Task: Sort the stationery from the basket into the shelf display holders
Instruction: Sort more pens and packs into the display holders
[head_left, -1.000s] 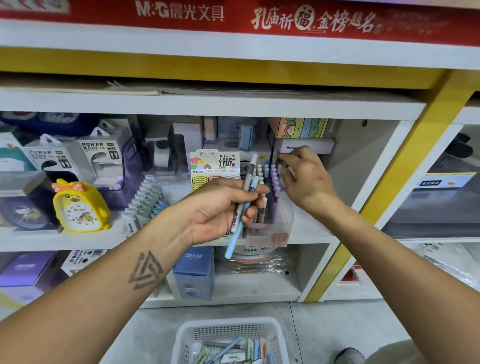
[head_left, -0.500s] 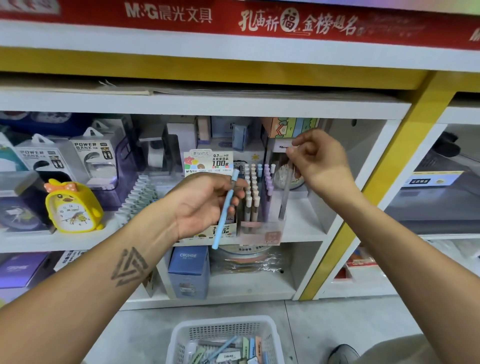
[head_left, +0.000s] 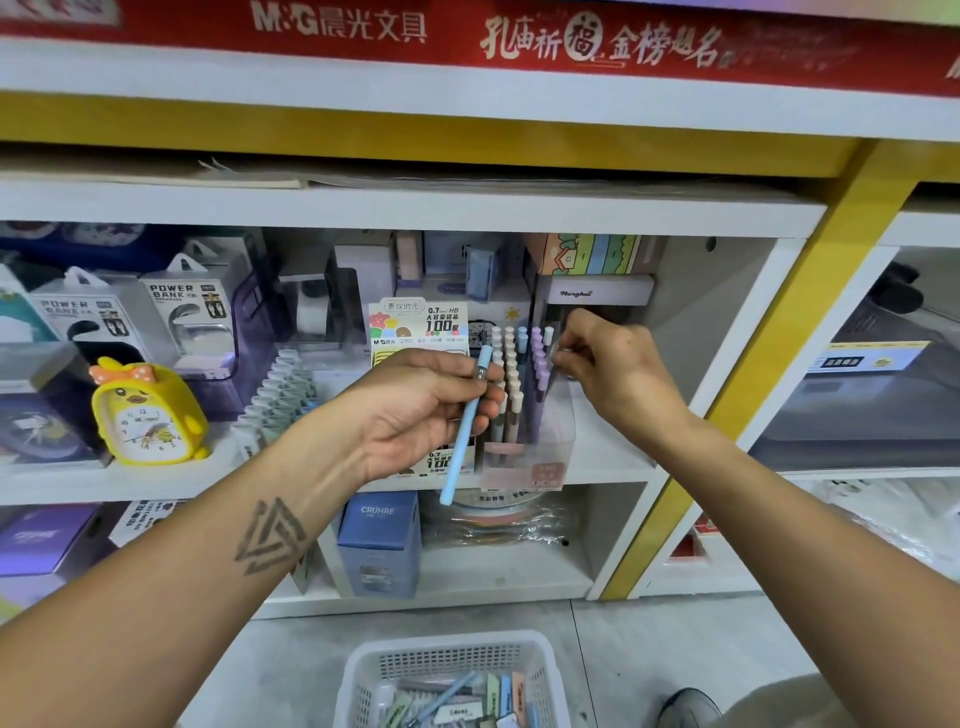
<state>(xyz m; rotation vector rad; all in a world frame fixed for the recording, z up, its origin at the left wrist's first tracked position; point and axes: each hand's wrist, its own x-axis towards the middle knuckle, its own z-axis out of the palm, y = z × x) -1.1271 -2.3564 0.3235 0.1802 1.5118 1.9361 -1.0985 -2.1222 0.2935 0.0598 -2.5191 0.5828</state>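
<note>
A clear display holder (head_left: 524, 415) on the shelf (head_left: 613, 457) stands packed with capped pens in rows. The right hand (head_left: 618, 374) pinches what seems a grey pen (head_left: 556, 347) at its right edge. The left hand (head_left: 415, 410) grips a blue pen (head_left: 464, 441) just before it. Below, the white basket (head_left: 363, 670) holds mixed stationery; a yellow clock (head_left: 148, 415) stands left.

Head view looks forward-down, close to the shelf (head_left: 415, 208)

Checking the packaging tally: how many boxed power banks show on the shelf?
2: one clear-boxed power bank far left, another beside it to the right, both above the yellow duck clock. Others may sit hidden behind.
</note>
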